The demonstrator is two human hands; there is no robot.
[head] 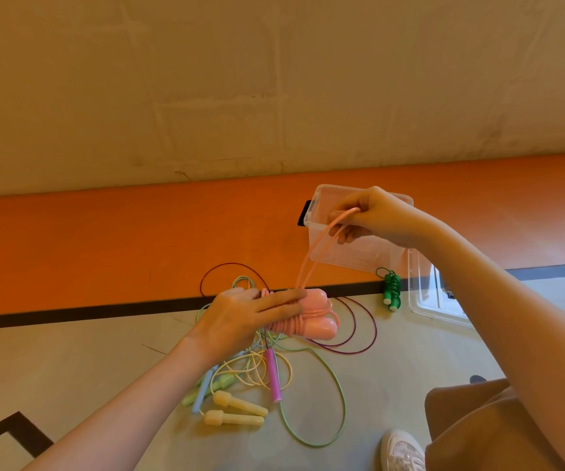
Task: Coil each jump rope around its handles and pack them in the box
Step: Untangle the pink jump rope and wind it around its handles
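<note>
currently logged: my left hand [240,317] grips the pink handles [318,316] with coils on them, my right hand [373,215] pinches the last pink rope loop [311,253] before the clear box [359,246]; risk, i judge: slack lets coils spring loose.

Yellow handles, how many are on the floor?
2. One yellow handle lies on the floor near the left hand's forearm; the other yellow handle lies just below it. More may hide under the rope pile.
</note>
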